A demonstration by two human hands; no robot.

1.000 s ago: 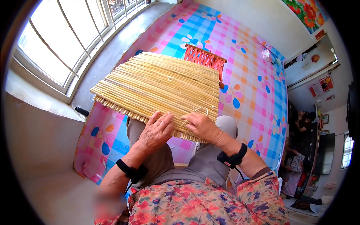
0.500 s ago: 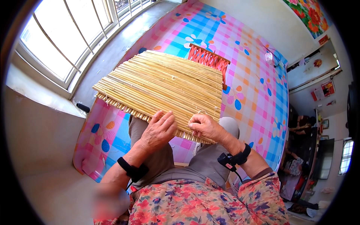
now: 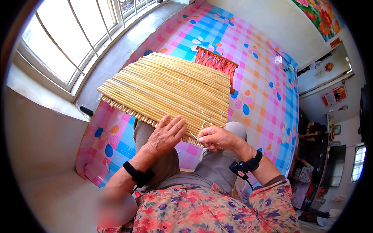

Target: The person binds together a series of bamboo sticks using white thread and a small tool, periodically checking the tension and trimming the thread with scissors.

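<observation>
A mat of straw-coloured stalks [image 3: 167, 89], bound side by side, rests across my knees. On its near edge lies my left hand [image 3: 166, 134], its fingers stretched flat over the stalks and holding nothing. My right hand [image 3: 213, 138] is at the near right corner, thumb and forefinger pinched together on a thin pale cord [image 3: 206, 123]. Part of this cord stands up in a small loop above the knuckles. A short pale end shows by the fingertips, against the mat's edge. The other right fingers curl under and are partly hidden.
Beyond the mat stands a small brown-framed folding stool [image 3: 215, 61] with red webbing. A checked, flowered sheet [image 3: 268, 97] covers the surface around. At left are a barred window [image 3: 66, 39] and a short black cylinder [image 3: 86, 111] on the ledge. Other people [image 3: 305, 173] appear at far right.
My right hand has moved slightly down to the mat's near edge, and the cord's loop now stands up more plainly. My left hand has shifted slightly right, its fingers still on the mat.
</observation>
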